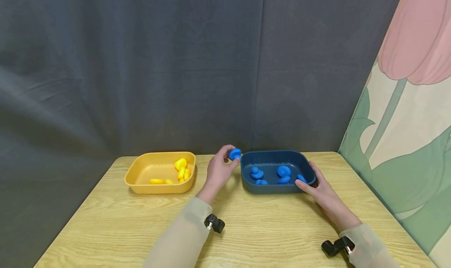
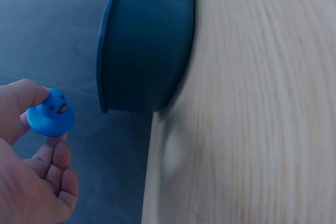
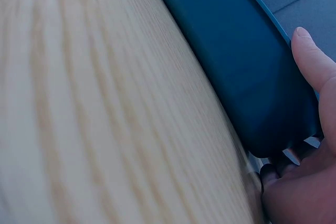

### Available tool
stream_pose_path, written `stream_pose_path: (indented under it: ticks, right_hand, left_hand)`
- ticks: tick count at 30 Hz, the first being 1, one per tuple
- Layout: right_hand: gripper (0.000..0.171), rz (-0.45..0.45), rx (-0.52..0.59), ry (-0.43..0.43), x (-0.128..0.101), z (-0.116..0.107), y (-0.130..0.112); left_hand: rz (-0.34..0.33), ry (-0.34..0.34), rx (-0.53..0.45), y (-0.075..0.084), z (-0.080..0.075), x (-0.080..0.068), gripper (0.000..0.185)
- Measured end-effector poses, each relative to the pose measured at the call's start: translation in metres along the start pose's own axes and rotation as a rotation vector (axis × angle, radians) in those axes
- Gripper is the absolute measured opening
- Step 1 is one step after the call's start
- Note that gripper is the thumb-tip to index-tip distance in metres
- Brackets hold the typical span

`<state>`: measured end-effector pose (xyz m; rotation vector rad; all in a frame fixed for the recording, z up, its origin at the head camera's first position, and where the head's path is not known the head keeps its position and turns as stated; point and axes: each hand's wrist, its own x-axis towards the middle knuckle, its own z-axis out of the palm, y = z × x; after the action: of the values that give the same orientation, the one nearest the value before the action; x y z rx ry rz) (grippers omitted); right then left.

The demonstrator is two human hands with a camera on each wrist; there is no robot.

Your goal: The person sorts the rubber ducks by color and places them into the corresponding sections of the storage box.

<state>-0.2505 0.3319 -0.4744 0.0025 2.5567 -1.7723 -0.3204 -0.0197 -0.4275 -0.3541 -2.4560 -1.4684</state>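
Between thumb and fingers, my left hand (image 1: pixel 219 169) pinches a blue rubber duck (image 2: pixel 51 116), held up beside the left end of the dark blue bin (image 1: pixel 278 188). The duck's face and bill show in the left wrist view. My right hand (image 1: pixel 322 189) grips the bin's right end, its thumb (image 3: pixel 311 61) at the rim and its fingers around the end wall. Several blue ducks (image 1: pixel 284 171) lie inside this bin. One blue duck (image 1: pixel 301 178) near the right thumb is partly hidden by the front wall.
A yellow bin (image 1: pixel 141 188) stands to the left on the wooden table (image 1: pixel 260 229), with several yellow ducks (image 1: pixel 181 164) in it, mostly on its right side. Behind the table hangs a dark grey curtain (image 1: pixel 190 72). A flower-patterned panel (image 1: pixel 415 142) borders the right side.
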Motion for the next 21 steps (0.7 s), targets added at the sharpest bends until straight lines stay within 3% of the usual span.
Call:
stream_pose_path:
  ticks: [9, 21]
  right_hand:
    - [0.108, -0.019, 0.009, 0.007, 0.002, 0.002, 0.0]
    - [0.109, -0.029, 0.022, 0.0, 0.004, 0.003, 0.0]
  left_hand:
    - [0.04, -0.049, 0.052, 0.016, 0.01, -0.013, 0.039]
    - [0.1, -0.121, 0.153, 0.019, 0.018, -0.024, 0.047]
